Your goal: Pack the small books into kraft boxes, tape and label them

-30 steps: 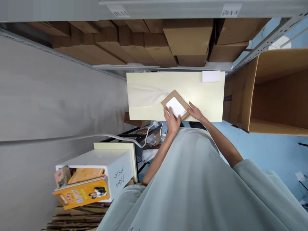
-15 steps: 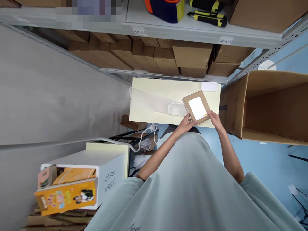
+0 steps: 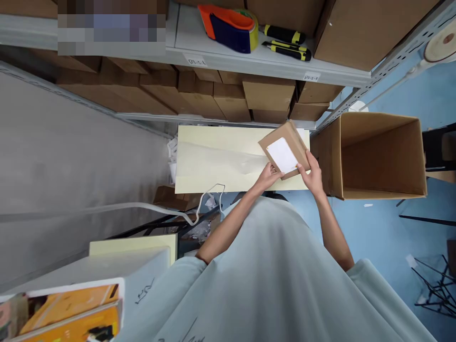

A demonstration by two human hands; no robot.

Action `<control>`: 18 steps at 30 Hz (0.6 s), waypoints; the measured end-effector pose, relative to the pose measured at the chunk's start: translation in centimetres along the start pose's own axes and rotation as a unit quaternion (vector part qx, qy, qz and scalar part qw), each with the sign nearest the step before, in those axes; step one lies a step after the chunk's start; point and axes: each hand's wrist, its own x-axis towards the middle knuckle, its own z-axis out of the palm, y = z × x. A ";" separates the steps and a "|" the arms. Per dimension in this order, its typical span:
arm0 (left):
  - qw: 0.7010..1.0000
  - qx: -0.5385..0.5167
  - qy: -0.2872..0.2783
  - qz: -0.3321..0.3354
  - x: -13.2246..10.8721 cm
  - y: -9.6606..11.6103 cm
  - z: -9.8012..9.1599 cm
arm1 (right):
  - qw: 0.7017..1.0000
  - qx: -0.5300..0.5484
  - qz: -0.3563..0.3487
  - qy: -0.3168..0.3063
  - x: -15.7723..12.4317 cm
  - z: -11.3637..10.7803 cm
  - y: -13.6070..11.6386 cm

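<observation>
A small brown cardboard box (image 3: pixel 298 142) with a white label (image 3: pixel 282 155) on its upper face is held between my two hands above the pale yellow table (image 3: pixel 213 161). My left hand (image 3: pixel 270 176) grips its near left corner, fingers curled at the edge. My right hand (image 3: pixel 312 175) is closed on the right side, with the thumb over the face by the label's lower corner. The box is tilted, so one of its sides shows. Its underside is hidden.
A large open carton (image 3: pixel 381 190) stands right of the table. Behind, a shelf (image 3: pixel 228 61) carries a tape dispenser (image 3: pixel 231 31) and utility knives (image 3: pixel 287 50), with brown boxes (image 3: pixel 269 88) below. At lower left, a white bin (image 3: pixel 142 270) holds orange packets. A white cable (image 3: pixel 142 205) crosses the left.
The box has tipped and turned between my hands, showing more of its side. My right hand has shifted its grip, its thumb now over the face. The view has swung right.
</observation>
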 end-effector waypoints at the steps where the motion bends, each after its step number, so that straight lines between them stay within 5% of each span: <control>1: 1.000 0.006 0.002 -0.013 0.2 -0.3 -1.2 | 0.999 -0.031 -0.022 -0.014 0.2 1.1 -0.6; 7: 0.975 0.159 0.027 -0.151 0.3 -3.2 -7.4 | 0.974 -0.151 -0.084 -0.147 0.9 9.0 -3.0; 12: 0.964 0.199 -0.001 -0.177 -1.7 -5.0 -11.1 | 0.946 -0.188 -0.094 -0.247 0.0 13.5 -2.2; 15: 0.957 0.229 -0.011 -0.180 -3.7 -4.4 -14.7 | 0.952 -0.178 -0.067 -0.239 -1.2 14.1 -1.4; 18: 0.951 0.275 0.058 -0.133 -4.2 -2.7 -18.1 | 0.980 -0.142 0.009 -0.137 -1.9 14.4 -1.2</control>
